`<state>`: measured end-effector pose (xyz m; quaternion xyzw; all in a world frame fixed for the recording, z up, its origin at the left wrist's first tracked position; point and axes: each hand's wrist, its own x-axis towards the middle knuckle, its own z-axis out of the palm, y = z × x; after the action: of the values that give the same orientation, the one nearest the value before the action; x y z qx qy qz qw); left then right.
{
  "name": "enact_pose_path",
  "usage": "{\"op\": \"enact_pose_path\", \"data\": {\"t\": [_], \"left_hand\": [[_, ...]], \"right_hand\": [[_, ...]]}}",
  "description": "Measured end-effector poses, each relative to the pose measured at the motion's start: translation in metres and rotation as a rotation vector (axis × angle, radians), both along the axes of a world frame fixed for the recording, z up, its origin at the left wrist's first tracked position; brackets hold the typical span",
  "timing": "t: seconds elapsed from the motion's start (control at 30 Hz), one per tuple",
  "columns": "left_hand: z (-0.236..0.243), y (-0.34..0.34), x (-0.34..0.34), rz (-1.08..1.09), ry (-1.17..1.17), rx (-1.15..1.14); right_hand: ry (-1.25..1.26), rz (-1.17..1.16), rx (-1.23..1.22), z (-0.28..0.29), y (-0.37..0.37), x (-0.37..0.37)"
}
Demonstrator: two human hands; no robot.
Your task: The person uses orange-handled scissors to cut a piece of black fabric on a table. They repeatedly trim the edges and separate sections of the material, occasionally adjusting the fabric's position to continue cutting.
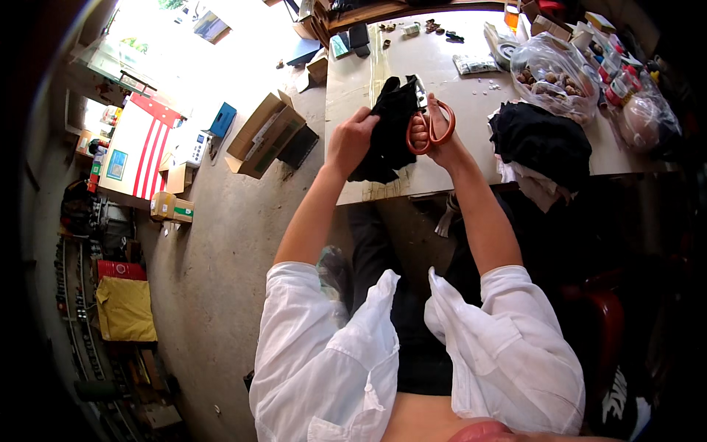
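My left hand is closed on the left edge of a piece of black cloth, which hangs over the near part of the table. Through the red-orange handles of a pair of scissors go the fingers of my right hand. The scissors' blades point away from me, along the right side of the cloth. How far the blades are apart is hard to see. Right of that hand lies a heap of black cloth on top of paler cloth at the table's near edge.
Behind the heap stands a clear plastic bag of brown round things, with a cluttered pile beside it. Small boxes lie along the far left table edge. On the floor to the left is an open cardboard box.
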<state>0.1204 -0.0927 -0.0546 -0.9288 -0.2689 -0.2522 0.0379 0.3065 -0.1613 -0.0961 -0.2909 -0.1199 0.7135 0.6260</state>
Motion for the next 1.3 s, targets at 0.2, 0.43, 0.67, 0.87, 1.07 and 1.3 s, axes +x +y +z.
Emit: {"op": "enact_pose_path", "data": {"t": [0.2,0.43,0.67,0.87,1.07,1.3], "left_hand": [[0.017,0.023,0.0,-0.08,0.058,0.115],[0.032,0.026,0.004,-0.12,0.115,0.225],[0.03,0.005,0.003,-0.18,0.091,0.254],[0.007,0.008,-0.003,-0.033,0.129,0.141],[-0.039,0.039,0.002,-0.007,0.336,-0.252],[-0.103,0.014,0.0,-0.031,0.326,-0.377]], "right_hand": [[0.207,0.277,0.255,0.009,-0.01,-0.003],[0.272,0.38,0.195,0.014,-0.019,-0.014],[0.233,0.119,0.209,-0.019,0.003,0.005],[0.343,0.136,0.158,0.001,-0.011,-0.001],[0.357,0.013,-0.201,-0.038,-0.015,-0.026],[0.195,-0.009,-0.231,-0.049,-0.045,-0.045]]}}
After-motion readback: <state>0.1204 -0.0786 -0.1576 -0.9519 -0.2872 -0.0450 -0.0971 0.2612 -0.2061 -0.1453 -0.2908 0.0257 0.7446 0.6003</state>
